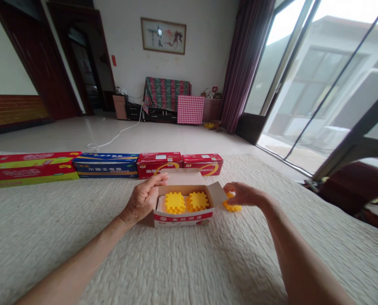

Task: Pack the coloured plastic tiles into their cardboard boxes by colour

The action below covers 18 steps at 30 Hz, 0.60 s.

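Observation:
An opened red-and-white cardboard box [183, 221] stands on the quilted cover, its flaps folded outward. Inside it lie yellow toothed plastic building blocks [175, 202], in two groups side by side. My left hand [144, 195] is closed around the box's left side, with the fingers near the raised back flap [185, 177]. To the right of the box, my right hand [244, 195] has its thumb and fingers around another yellow toothed block [233, 206], which is low over or on the cover. The hand partly hides this block.
Behind the open box is a row of closed cartons: a red-and-green one [33, 169], a blue one [106, 166] and two red ones [202, 162]. The quilted cover [138, 262] spreads under everything. Beyond its far edge are a tiled floor and a white cable [119, 133].

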Motion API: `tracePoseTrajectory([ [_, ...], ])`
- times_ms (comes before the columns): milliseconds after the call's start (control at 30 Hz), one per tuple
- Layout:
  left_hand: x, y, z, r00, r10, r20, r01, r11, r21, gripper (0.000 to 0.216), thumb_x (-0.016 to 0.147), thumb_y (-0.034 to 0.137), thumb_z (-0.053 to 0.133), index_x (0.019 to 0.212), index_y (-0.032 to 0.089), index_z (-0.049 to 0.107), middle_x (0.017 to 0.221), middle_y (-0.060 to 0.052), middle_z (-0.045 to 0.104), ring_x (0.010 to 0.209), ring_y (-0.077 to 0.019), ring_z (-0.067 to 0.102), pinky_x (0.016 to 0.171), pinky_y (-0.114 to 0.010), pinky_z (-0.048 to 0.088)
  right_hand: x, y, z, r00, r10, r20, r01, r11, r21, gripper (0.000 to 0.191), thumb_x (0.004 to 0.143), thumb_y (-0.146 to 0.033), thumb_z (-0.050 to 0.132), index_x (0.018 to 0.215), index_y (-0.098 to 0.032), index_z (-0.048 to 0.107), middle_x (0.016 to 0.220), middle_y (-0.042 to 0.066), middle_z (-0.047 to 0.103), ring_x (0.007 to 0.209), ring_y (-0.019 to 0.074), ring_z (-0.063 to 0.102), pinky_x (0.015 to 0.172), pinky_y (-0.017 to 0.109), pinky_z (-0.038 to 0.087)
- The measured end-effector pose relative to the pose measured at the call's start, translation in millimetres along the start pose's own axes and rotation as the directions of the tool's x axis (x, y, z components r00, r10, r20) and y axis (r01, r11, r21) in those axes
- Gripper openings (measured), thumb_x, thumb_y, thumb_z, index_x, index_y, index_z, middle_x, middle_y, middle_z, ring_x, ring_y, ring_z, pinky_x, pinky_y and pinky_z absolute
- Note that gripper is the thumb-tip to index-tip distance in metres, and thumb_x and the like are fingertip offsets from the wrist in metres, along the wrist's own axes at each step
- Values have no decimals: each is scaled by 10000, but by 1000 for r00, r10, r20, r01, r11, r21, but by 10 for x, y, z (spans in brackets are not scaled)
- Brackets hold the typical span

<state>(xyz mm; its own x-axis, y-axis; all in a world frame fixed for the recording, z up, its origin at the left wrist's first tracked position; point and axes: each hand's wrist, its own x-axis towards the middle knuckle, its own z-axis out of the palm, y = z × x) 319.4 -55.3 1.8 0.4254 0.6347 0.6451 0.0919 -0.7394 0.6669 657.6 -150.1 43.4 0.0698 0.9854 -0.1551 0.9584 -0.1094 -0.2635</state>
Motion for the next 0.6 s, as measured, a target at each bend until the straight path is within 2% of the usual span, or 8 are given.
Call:
tracePoseTrajectory([
  [100,3,1,3,1000,9,1,-9,1000,-1,468,814,93,418,1239,206,577,1165,-60,676,1002,-164,673,928,-330,526,-21,49,-113,987,15,-161,-15,1000,3,321,686,-199,657,1007,-201,667,1088,102,672,996,244,630,880,367,492],
  [167,6,2,3,1000,20,0,-20,1000,10,467,818,94,412,1241,210,573,1171,-59,675,998,-161,674,921,-332,531,-63,0,-227,947,-3,-321,4,1000,2,304,712,-250,658,1013,-208,654,1082,103,659,992,253,622,894,398,483],
  [233,8,6,2,1000,28,-1,-28,999,23,464,824,94,404,1242,208,569,1173,-61,677,1002,-158,672,927,-335,528,-128,-168,-323,883,-97,-459,105,994,-8,297,726,-289,657,1014,-219,640,1088,96,643,998,256,608,908,414,471],
  [300,9,15,1,1000,29,-3,-29,999,28,459,829,96,398,1242,200,569,1169,-64,679,1008,-159,670,938,-339,521,-202,-453,-357,811,-233,-536,260,965,-26,278,738,-299,650,1006,-229,629,1104,86,629,1015,247,591,919,399,459],
  [333,9,22,0,1000,26,-4,-26,999,28,453,832,100,396,1239,195,571,1169,-65,679,1010,-161,669,941,-340,519,-235,-622,-343,789,-283,-546,323,946,-23,259,746,-287,639,999,-235,625,1114,77,625,1015,239,588,915,387,458],
  [467,5,57,4,1000,17,-8,-17,999,41,422,857,125,383,1224,190,580,1156,-61,682,1020,-163,661,944,-337,511,-276,-1230,-132,782,-425,-456,490,872,28,236,749,-273,648,981,-251,607,1127,42,624,1000,207,587,896,349,457],
  [600,3,80,22,1000,22,-17,-22,999,44,423,868,137,381,1245,201,561,1156,-59,679,1020,-161,661,945,-333,507,-184,-1435,101,779,-491,-390,523,852,-29,243,722,-232,673,958,-242,615,1098,46,635,1043,232,558,968,410,391],
])
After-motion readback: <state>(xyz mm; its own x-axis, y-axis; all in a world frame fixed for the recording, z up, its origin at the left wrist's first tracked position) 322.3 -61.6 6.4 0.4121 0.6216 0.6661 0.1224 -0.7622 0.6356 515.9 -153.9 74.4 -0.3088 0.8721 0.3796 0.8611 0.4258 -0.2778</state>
